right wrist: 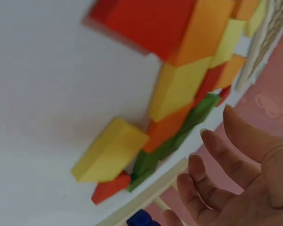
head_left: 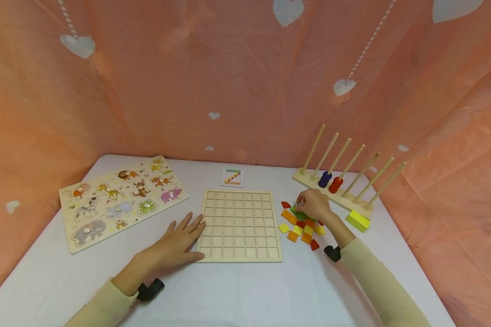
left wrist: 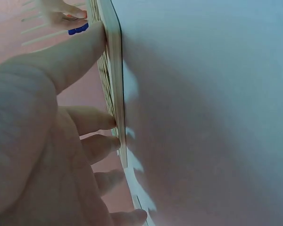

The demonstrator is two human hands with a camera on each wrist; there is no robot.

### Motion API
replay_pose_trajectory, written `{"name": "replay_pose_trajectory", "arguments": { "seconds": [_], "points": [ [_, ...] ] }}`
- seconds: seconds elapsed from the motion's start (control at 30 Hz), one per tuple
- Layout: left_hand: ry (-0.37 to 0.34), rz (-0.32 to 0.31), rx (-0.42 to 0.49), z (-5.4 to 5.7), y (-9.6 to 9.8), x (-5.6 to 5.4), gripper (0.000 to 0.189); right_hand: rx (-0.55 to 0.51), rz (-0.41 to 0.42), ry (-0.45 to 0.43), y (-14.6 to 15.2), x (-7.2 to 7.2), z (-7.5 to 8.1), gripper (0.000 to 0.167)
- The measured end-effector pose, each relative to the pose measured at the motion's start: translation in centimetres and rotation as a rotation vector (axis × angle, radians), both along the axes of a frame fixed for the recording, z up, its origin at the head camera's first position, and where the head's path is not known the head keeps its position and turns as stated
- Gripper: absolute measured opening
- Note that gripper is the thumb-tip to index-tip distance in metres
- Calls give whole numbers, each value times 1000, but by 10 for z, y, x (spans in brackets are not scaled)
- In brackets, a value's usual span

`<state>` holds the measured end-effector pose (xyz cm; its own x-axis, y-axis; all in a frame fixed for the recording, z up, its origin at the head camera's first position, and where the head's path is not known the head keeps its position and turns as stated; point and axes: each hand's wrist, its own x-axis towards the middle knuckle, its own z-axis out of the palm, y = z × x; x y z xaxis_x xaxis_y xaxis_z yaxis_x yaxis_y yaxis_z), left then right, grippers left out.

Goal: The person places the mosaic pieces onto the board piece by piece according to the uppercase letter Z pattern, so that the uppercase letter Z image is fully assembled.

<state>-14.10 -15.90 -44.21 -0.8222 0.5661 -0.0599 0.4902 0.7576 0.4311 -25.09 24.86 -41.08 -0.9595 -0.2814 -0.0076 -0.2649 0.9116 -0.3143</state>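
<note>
In the head view, my left hand (head_left: 173, 245) lies spread along the left edge of a square wooden grid board (head_left: 240, 226), fingers and thumb touching its rim. From the left wrist, the thumb and fingertips meet the board's side edge (left wrist: 117, 94). My right hand (head_left: 314, 204) is over the far side of a loose pile of coloured blocks, close to the green blocks (head_left: 298, 215). The right wrist view shows its fingers (right wrist: 233, 167) loosely bent with nothing between them, beside red, orange, yellow (right wrist: 111, 150) and green pieces.
A pattern card (head_left: 232, 178) lies behind the board. An animal peg puzzle (head_left: 127, 197) is at the left. Back right stands a wooden peg rack (head_left: 331, 190) with blue and red pieces, a yellow-green block (head_left: 358, 221) beside it. A pink curtain surrounds the white table.
</note>
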Motion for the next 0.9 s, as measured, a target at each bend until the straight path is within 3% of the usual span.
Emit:
{"name": "replay_pose_trajectory", "arguments": {
  "seconds": [0.17, 0.37, 0.6, 0.9],
  "points": [
    [-6, -10, -4, -2, 0, -1, 87, -5, -53, -80, -3, -6, -10, 22],
    [-17, -6, -5, -2, 0, -1, 90, -30, -75, -114, -7, -9, -13, 22],
    [-26, 0, -4, 3, 1, -2, 88, -60, -86, -110, -9, -10, -10, 22],
    [-29, 1, -5, 1, 3, -1, 90, -94, -77, -141, -10, -10, -10, 22]
  ]
}}
